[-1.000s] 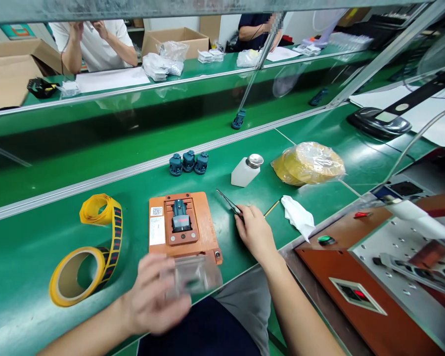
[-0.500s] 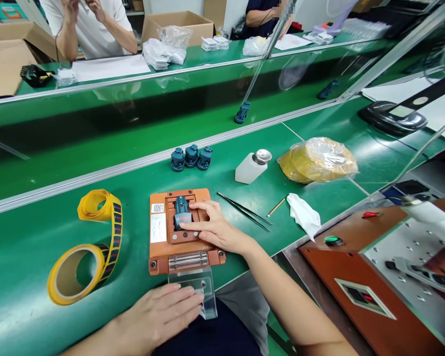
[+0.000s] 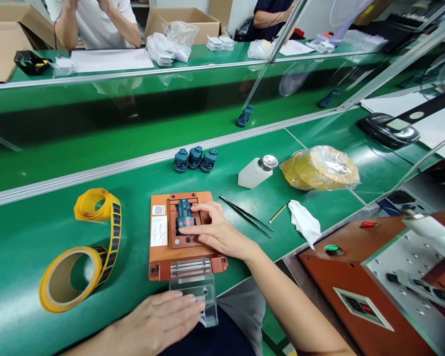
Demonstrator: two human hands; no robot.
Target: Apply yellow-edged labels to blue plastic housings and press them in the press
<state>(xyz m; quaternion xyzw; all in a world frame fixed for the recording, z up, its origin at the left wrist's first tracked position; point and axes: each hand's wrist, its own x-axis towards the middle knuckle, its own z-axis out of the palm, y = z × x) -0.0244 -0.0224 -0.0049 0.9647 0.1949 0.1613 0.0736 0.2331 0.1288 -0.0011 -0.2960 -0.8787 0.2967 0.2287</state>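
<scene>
My right hand [image 3: 218, 232] lies over a blue plastic housing [image 3: 184, 217] with a red mark, seated in the recess of an orange fixture [image 3: 159, 262]. Thumb and fingertips touch the housing on both sides. My left hand [image 3: 159, 316] rests on a clear acrylic flap [image 3: 195, 287] at the fixture's front edge, fingers over its far end. Fine tweezers [image 3: 246, 216] lie on the green mat, right of the fixture. Behind it stand three similar blue housings [image 3: 195, 158].
A white bottle [image 3: 255, 173], a bagged yellow roll [image 3: 321, 168], a white cloth [image 3: 304, 222] and a yellow label reel [image 3: 70, 279] surround the fixture. A glass partition [image 3: 133, 99] separates me from co-workers [image 3: 96, 24]. A brown machine panel [image 3: 341, 277] stands right.
My right hand has put down the tweezers and moved onto the blue housing. The clear flap has come down to the fixture's front edge under my left hand.
</scene>
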